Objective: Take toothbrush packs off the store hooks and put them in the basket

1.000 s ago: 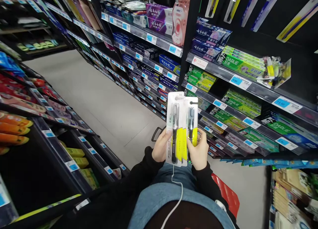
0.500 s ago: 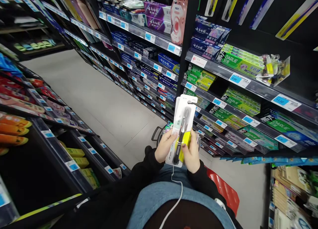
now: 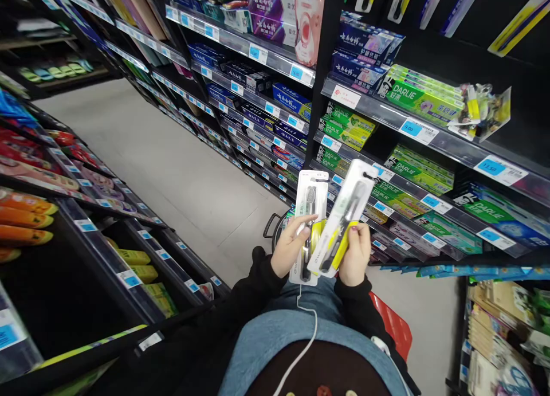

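Two packaged toothbrushes are held side by side in front of my body. My left hand point(image 3: 290, 248) grips the left toothbrush pack point(image 3: 310, 204), a white and yellow blister card with a dark brush, held nearly upright. In my right hand point(image 3: 356, 255) is the right toothbrush pack point(image 3: 349, 204), also white and yellow with a dark brush. It leans with its top to the right, and its lower left part overlaps the left pack. My right thumb presses on its yellow edge; the other right fingers are mostly hidden behind it.
Toothpaste boxes point(image 3: 423, 98) fill the shelves ahead and to the right, with toothbrush packs point(image 3: 458, 9) hanging above. A pink bottle point(image 3: 308, 26) stands at the shelf end. Below the packs is a dark-handled basket point(image 3: 270, 227). A red object point(image 3: 393, 327) sits by my right arm. Slippers point(image 3: 26, 221) are at left.
The two packs, stacked together before, are now apart. My right hand has moved to the right with one pack and tilted it; my left hand keeps the other.
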Demonstrator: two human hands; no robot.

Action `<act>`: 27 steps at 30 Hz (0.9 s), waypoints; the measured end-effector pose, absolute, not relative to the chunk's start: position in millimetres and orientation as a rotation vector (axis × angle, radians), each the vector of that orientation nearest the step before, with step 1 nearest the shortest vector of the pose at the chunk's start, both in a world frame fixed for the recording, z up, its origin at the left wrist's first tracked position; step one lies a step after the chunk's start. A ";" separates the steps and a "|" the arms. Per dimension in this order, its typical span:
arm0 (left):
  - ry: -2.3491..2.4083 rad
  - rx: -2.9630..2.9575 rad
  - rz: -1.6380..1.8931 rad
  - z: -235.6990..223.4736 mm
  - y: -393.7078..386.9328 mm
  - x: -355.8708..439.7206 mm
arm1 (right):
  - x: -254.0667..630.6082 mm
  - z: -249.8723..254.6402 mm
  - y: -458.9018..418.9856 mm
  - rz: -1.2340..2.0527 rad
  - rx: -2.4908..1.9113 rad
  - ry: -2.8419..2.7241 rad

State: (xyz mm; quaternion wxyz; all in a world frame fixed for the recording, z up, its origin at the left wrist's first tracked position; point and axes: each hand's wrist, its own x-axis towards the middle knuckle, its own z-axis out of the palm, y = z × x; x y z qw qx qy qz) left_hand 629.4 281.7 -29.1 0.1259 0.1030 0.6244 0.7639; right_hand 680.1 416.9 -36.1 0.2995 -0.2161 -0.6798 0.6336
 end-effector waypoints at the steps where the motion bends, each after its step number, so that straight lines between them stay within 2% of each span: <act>1: 1.824 0.298 2.221 -30.1 279.8 628.7 | 680.4 -36.0 425.3 1.676 -0.640 -1.734; 4: 1.735 0.244 2.286 -33.6 275.8 628.7 | 679.5 -37.8 448.6 1.525 -0.756 -1.633; 8: 1.619 0.185 2.402 -35.0 275.8 632.9 | 678.5 -45.2 448.2 1.367 -0.749 -1.810; 16: 1.480 0.123 2.350 -32.9 280.1 631.6 | 674.1 -47.1 393.0 1.659 -0.515 -2.040; 21: 1.544 0.029 2.256 -28.8 282.4 628.6 | 671.4 -42.6 388.1 1.815 -0.441 -2.025; 27: 1.397 -0.029 2.222 -25.2 286.6 626.5 | 674.5 -38.2 393.1 1.853 -0.333 -2.000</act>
